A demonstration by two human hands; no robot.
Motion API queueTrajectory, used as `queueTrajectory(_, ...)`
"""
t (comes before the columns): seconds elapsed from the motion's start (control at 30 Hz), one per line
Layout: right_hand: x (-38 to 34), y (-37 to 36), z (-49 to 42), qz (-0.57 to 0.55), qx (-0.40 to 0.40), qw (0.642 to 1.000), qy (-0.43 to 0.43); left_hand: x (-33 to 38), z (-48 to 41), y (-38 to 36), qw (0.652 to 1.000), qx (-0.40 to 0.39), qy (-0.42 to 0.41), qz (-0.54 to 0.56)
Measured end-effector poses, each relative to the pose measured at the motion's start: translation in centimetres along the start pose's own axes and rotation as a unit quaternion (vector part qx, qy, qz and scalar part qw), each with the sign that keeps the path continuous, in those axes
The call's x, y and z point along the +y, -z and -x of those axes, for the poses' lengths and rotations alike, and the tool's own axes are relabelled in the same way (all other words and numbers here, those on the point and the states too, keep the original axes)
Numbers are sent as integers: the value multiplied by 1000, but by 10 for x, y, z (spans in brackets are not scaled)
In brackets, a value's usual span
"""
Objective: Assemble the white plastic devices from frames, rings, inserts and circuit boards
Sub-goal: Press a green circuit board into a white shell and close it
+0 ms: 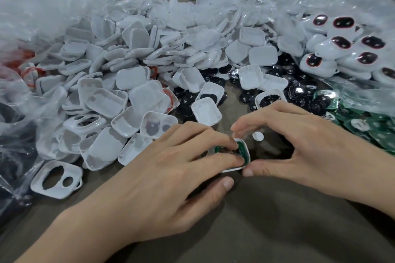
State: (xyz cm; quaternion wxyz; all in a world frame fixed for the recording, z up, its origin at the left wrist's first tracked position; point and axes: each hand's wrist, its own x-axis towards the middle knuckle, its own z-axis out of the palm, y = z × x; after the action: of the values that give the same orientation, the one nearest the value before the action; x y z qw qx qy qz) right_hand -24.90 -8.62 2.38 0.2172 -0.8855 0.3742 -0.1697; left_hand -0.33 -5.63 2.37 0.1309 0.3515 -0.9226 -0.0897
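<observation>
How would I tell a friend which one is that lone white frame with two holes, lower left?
Start at the big heap of white shells on the left of the table. At its nearest corner the frame lies flat. Unlike the solid shells beside it, it has one large and one small hole.
</observation>
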Motion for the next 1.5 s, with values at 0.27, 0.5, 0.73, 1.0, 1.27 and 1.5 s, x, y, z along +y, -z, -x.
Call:
queueTrajectory(0.27,0,0,0,1,2,1000,4,0,0,1,1000,4,0,1)
queueTrajectory(0.5,1,0,0,5,3,1000,8,4,-1,0,1000,7,0,10)
queueTrajectory(0.73,2,0,1,7,12,1000,10,-2,1,12,997,67,28,14)
queueTrajectory(1.0,2,-1,-1,36,6,998,45,-8,1,13,994,92,56,-18)
queueTrajectory(1.27,3,-2,-1,41,6,998,50,-8,1,8,996,73,51,-17)
queueTrajectory(1.5,4,-2,0,39,0,998,47,-10,1,10,988,112,101,6)
